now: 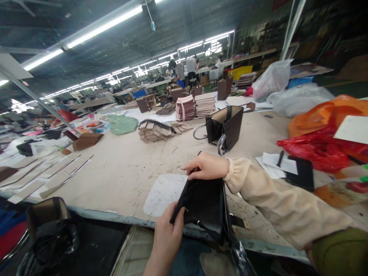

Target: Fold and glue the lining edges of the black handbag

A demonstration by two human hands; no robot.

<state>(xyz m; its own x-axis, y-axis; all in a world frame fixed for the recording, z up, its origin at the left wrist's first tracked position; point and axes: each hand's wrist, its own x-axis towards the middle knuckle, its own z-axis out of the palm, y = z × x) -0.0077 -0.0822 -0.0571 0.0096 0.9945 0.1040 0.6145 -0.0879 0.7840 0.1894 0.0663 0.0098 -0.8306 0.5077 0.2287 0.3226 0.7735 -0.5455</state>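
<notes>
A black bag point(204, 203) lies tilted at the table's front edge, its dark interior facing up. At its lower left rim, my left hand point(169, 228) pinches the edge between thumb and fingers. Over the far rim bends my right hand point(205, 166), its fingers curled on the edge and the index finger pointing left. A wrapped strap point(240, 255) hangs at the bag's lower right. Beneath and left of the bag is a white rounded sheet point(163, 193). Farther back, a dark brown handbag point(234, 128) stands upright with its top open.
Stacked tan pieces point(155, 131) and bundled panels point(204, 105) stand toward the back. Flat panels point(57, 172) lie at left. Red plastic point(319, 149), an orange bag point(330, 111) and a black phone-like object point(300, 174) are at right. People point(178, 73) work far behind.
</notes>
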